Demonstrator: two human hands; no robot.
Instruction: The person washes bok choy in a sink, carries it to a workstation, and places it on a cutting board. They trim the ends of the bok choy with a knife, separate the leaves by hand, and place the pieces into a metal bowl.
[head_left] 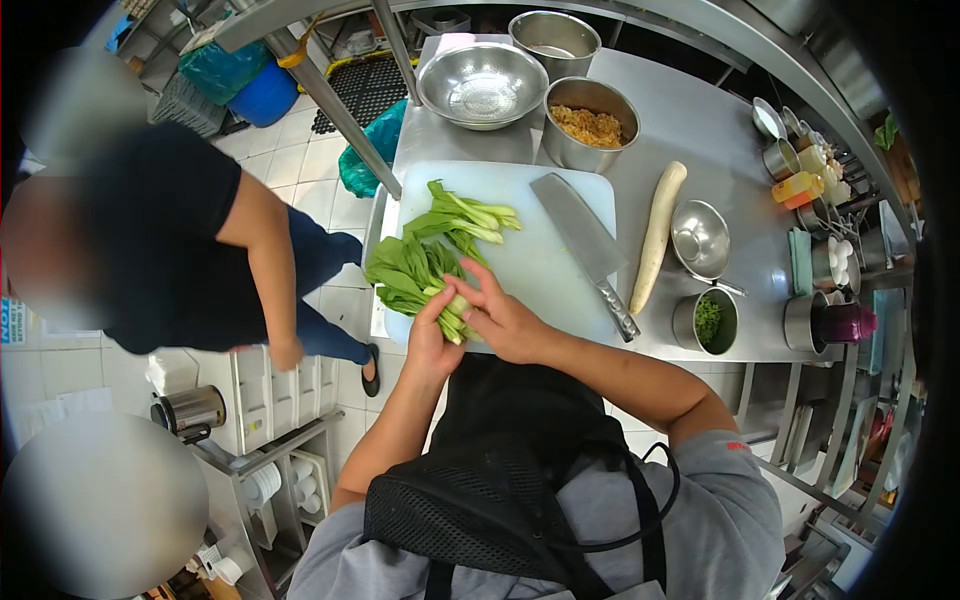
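Both my hands are over the near left of a white cutting board [560, 310]. My left hand [432, 338] is closed around the pale stems of a bunch of bok choy [405, 270], its green leaves pointing away to the left. From the right, my right hand [505, 320] grips the same stems, thumb and fingers closed on them. Just beyond lie loose pieces of bok choy [470, 215] with split stems. A cleaver [578, 222] rests on the board's right side, its handle toward me. My palms hide part of the stems.
Right of the board lie a long white radish [660, 235], a small steel strainer bowl [700, 240] and a pot of chopped greens [706, 325]. Behind stand a colander [483, 88], a pot of brown food [592, 125] and another pot [553, 45]. A person [170, 240] stands at left.
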